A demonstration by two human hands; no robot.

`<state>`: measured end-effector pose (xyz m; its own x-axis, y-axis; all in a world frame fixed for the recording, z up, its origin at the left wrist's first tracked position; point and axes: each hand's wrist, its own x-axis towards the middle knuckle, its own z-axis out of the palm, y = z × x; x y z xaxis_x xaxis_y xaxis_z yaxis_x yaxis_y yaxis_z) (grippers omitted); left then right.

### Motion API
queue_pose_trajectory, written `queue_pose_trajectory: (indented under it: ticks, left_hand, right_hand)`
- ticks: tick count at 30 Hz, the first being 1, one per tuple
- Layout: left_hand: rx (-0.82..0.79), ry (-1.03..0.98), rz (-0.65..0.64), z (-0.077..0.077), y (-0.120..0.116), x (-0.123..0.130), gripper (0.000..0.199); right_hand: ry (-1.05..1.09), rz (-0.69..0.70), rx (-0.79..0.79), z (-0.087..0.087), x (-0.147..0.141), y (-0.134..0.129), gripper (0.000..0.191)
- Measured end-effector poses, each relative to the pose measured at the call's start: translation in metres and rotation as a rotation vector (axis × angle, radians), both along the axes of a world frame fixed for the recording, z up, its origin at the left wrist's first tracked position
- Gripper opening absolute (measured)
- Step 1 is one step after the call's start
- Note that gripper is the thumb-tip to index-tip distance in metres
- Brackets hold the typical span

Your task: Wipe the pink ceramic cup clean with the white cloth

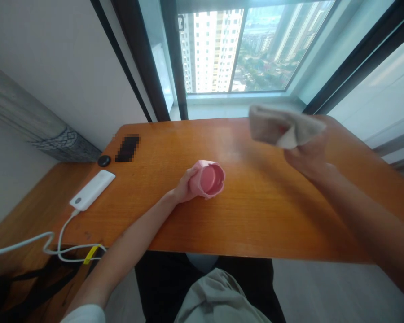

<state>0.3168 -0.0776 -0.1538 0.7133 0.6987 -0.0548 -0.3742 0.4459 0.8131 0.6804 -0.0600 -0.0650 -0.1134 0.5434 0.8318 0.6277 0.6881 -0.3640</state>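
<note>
My left hand [186, 186] is wrapped round a pink cup [195, 183] near the middle of the wooden table [168, 224]. The cup is tilted so that its wavy-edged open end faces me, and I can see its inside. Over the right part of the table, my right hand [308, 154] grips a folded light grey cloth [272, 128]. Both the cloth and that hand are smeared by motion, and the cloth hides most of the fingers.
On the left lie a white power bank [92, 190] with a white cable [62, 233], a round black object [104, 161] and a pixelated dark object [128, 148]. A window [235, 92] stands behind the table, and a grey curtain [43, 116] hangs at left.
</note>
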Motion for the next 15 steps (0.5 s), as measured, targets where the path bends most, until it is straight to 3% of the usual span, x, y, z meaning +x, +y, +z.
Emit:
queue_pose_trajectory:
  ticks: [1, 3, 6, 10, 13, 15]
  left_hand:
    - [-0.008, 0.003, 0.020, 0.000, 0.000, 0.000, 0.085]
    - [-0.014, 0.005, 0.045, 0.000, -0.002, 0.000, 0.081]
    - [-0.008, -0.006, 0.044, 0.003, -0.004, 0.001, 0.082]
    - [0.004, -0.003, 0.021, 0.007, -0.005, 0.001, 0.085]
    - [0.006, -0.005, 0.008, 0.003, -0.004, 0.000, 0.082]
    - [-0.013, -0.002, 0.009, -0.005, -0.002, 0.000, 0.078]
  right_hand:
    - [0.204, -0.129, 0.006, -0.010, 0.014, 0.010, 0.033]
    - [0.522, -0.192, 0.054, -0.032, 0.030, 0.028, 0.043]
    - [0.609, -0.164, 0.024, -0.057, 0.026, 0.038, 0.054]
    - [0.681, -0.162, -0.035, -0.062, -0.021, 0.018, 0.055]
    - [0.466, -0.134, -0.108, -0.055, -0.066, -0.011, 0.053]
    - [0.135, 0.052, -0.147, -0.046, -0.094, -0.030, 0.055]
